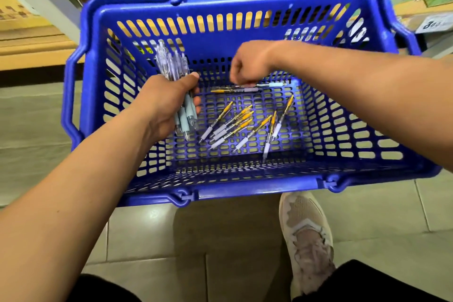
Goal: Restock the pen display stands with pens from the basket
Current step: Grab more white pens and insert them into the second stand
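The left hand (166, 105) has its fingers wrapped round a bundle (171, 64) of pale clear pens, held upright over the left part of the basket (343, 130). The bundle looks thick for one grasp. If another pen is pushed in, the grip may loosen and the lower ends, which fan out below the palm, could let one slide back down.

Further right, the right hand (247, 64) reaches down to the far side of the basket floor. Its fingers are curled over a blue pen (269, 85), but their tips are blurred, so I cannot tell whether they pinch it or only touch it. A second pen (235, 90), yellow-capped, lies just beside that one. The likely slip here is lifting both, or taking the wrong colour for the bundle.

The basket stands on the floor (147, 228). Besides the two pens at the far side, it holds loose yellow pens (235, 125) scattered across the middle, some touching or overlapping, all lying flat. A thin pen might catch in the slotted bottom.

No display stand is in view, so restocking itself looks not yet begun for these pens.
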